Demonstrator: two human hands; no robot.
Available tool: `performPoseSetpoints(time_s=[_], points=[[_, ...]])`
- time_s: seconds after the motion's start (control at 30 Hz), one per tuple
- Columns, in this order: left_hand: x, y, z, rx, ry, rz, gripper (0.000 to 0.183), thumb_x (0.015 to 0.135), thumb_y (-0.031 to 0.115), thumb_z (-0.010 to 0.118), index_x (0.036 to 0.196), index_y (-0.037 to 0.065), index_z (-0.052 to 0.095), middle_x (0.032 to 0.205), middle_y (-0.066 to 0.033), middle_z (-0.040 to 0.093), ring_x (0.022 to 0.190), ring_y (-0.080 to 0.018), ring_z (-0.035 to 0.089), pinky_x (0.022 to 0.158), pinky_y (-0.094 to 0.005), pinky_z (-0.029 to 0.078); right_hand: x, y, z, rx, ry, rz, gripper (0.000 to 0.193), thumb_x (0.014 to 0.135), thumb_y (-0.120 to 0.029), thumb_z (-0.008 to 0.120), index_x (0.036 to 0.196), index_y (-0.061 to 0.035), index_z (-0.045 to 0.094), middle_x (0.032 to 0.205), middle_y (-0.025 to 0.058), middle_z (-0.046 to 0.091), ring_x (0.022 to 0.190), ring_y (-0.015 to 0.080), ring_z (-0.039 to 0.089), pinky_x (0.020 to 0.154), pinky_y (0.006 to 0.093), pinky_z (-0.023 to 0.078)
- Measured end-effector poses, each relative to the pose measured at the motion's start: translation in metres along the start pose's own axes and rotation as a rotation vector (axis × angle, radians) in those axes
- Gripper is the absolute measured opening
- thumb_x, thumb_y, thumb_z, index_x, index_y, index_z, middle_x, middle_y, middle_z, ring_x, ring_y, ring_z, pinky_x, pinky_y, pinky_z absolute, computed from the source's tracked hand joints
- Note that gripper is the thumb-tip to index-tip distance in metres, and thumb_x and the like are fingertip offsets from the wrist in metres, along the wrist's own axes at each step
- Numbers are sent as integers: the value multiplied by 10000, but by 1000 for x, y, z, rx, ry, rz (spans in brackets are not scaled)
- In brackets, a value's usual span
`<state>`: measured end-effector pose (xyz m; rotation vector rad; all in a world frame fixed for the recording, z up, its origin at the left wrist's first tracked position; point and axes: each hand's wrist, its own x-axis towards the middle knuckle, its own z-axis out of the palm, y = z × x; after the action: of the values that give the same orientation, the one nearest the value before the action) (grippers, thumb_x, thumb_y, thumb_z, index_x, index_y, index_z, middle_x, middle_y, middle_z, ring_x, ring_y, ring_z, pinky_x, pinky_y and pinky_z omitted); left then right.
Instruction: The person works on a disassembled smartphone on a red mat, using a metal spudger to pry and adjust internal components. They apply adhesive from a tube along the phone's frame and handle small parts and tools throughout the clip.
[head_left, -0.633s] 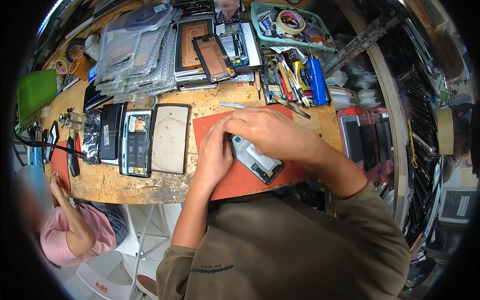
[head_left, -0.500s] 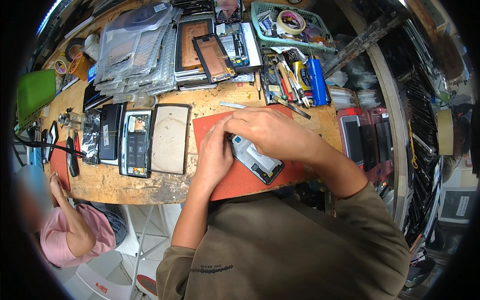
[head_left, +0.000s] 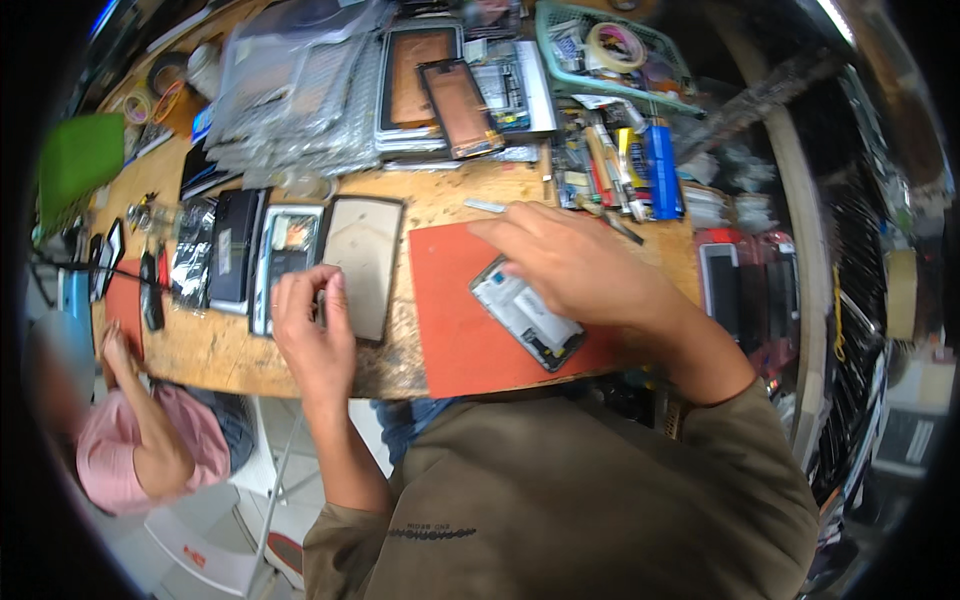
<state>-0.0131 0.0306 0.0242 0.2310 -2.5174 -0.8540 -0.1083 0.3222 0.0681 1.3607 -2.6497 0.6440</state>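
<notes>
On a red mat (head_left: 440, 320) lies a phone frame (head_left: 525, 315) with its inner side up, silver-grey with a dark lower end. My right hand (head_left: 565, 260) is over its upper edge, fingers stretched forward and the thumb at the frame. A thin metal strip (head_left: 484, 205) pokes out beyond those fingers; it seems to lie on the table. My left hand (head_left: 315, 325) hovers at the near end of an opened phone (head_left: 293, 235) and a shallow grey tray (head_left: 360, 265). Its thumb and fingers are bent together around something small and dark that I cannot make out.
Bubble-wrap sleeves (head_left: 290, 100) and stacked phone parts (head_left: 460, 105) fill the back. A green basket (head_left: 610, 50) and hand tools (head_left: 620, 165) stand back right. Closed dark phones (head_left: 235, 245) lie left. Another person's arm (head_left: 150, 420) rests at the table's left edge.
My left hand has left the phone frame and moved left toward the opened phone and grey tray. My right hand stays over the frame. The whole view has shifted slightly.
</notes>
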Motion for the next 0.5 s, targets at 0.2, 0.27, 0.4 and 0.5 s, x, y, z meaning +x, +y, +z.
performPoseSetpoints(time_s=[0.2, 0.27, 0.4, 0.5], points=[[-14, -41, -38, 159, -31, -22, 74, 927, 30, 765, 995, 7, 750, 924, -138, 670, 904, -338, 631, 822, -437, 496, 3, -1, 1, -5, -21, -4, 179, 838, -29, 681, 1007, -50, 625, 896, 120, 646, 841, 343, 684, 755, 456, 550], [-18, -42, -36, 191, -60, 23, 84, 916, 28, 774, 997, 14, 757, 915, -133, 662, 902, -340, 623, 819, -445, 496, 4, -2, 1, 29, -58, -36, 226, 801, 3, 661, 1019, -51, 630, 904, 121, 647, 851, 348, 684, 754, 458, 548], [-13, -40, -26, 313, -75, 96, 121, 877, 64, 801, 996, 53, 782, 912, -101, 644, 901, -328, 612, 799, -442, 491, 3, -5, 2, -5, -26, 37, 267, 819, 1, 676, 1081, -40, 651, 938, 127, 645, 883, 352, 684, 726, 470, 547], [-7, -36, -20, 523, -129, 190, 75, 865, 133, 778, 905, 79, 744, 903, -84, 600, 901, -306, 598, 791, -448, 459, 4, -5, 2, 73, -125, 44, 250, 836, 4, 671, 1082, -34, 650, 962, 130, 644, 888, 351, 685, 716, 473, 551]])
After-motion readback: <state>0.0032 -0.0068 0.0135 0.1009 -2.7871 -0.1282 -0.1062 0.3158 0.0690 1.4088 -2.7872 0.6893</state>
